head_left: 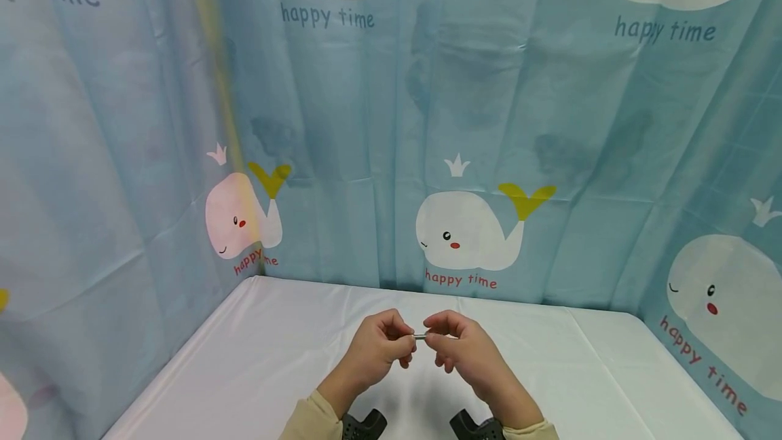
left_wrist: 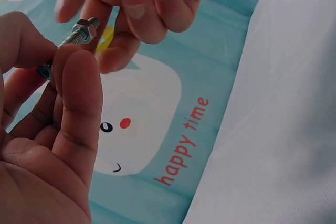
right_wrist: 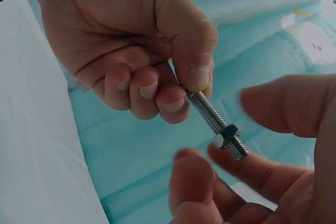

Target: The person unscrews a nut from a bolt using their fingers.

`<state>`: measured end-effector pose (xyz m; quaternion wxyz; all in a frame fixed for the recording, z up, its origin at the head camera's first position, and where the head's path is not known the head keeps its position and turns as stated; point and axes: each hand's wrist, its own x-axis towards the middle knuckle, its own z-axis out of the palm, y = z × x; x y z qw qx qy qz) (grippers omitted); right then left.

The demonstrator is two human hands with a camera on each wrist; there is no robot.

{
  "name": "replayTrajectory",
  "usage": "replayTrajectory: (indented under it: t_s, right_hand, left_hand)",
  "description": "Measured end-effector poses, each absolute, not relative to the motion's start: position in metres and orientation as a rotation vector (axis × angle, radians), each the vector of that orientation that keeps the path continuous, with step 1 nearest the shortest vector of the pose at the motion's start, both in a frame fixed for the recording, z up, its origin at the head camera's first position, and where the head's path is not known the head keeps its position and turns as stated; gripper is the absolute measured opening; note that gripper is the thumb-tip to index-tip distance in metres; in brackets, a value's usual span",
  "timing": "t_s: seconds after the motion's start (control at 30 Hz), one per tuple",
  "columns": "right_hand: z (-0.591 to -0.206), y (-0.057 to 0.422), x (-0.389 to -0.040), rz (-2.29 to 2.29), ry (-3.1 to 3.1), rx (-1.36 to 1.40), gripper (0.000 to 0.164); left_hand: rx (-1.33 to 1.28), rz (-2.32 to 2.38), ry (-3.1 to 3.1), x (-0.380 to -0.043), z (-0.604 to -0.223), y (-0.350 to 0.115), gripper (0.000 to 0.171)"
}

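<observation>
My left hand [head_left: 377, 348] pinches a silvery threaded bolt [right_wrist: 206, 110] between thumb and fingers near its head end. In the left wrist view the bolt head [left_wrist: 44, 71] peeks out behind the fingers. A hex nut [right_wrist: 227, 135] sits on the thread close to the free end, with a short bit of thread showing past it. My right hand [head_left: 469, 352] is at that free end. Its index fingertip is right at the nut, while the thumb [right_wrist: 278, 103] stands apart from it, leaving a gap.
Both hands are above a table with a white cloth [head_left: 275, 345]. Behind it and at the sides hangs a blue curtain [head_left: 342, 223] printed with whales. Dark devices [head_left: 364, 424] are strapped at both wrists, below the beige sleeves [head_left: 313, 418].
</observation>
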<state>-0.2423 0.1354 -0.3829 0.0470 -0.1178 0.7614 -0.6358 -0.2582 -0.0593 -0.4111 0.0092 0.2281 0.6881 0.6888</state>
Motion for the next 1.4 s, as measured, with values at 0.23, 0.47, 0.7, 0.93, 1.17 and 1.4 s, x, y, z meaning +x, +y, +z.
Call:
replayTrajectory:
  t_s: [0.23,0.47,0.7,0.93,1.17,1.4]
  right_hand:
    - [-0.3835,0.1360,-0.2416,-1.921,2.311,-0.371,0.027]
    - [-0.3833,0.1363,-0.2420,-1.909,2.297,-0.380,0.033]
    - [-0.3837,0.1381,-0.2425,-1.888,2.304,-0.387,0.031]
    - [-0.3821,0.1375,-0.2436,-1.909,2.314,-0.387,0.027]
    - [-0.3826,0.1373,-0.2424,-1.927,2.311,-0.364,0.028]
    - [-0.3816,0.1373,-0.2424,-1.924,2.303,-0.362,0.031]
  left_hand:
    - [0.713,2.143,2.144,-0.2583,-0.4115,-0.0587,0.004]
    - [0.714,2.148,2.160,-0.2590,-0.4123,-0.0593,0.004]
    - [0.710,2.146,2.158,-0.2588,-0.4121,-0.0598,0.003]
    - [0.699,2.145,2.159,-0.2591,-0.4110,-0.0612,0.006]
    - [0.700,2.152,2.129,-0.2589,-0.4113,-0.0610,0.003]
    - [0.689,2.165,2.129,-0.2589,-0.4094,-0.0610,0.003]
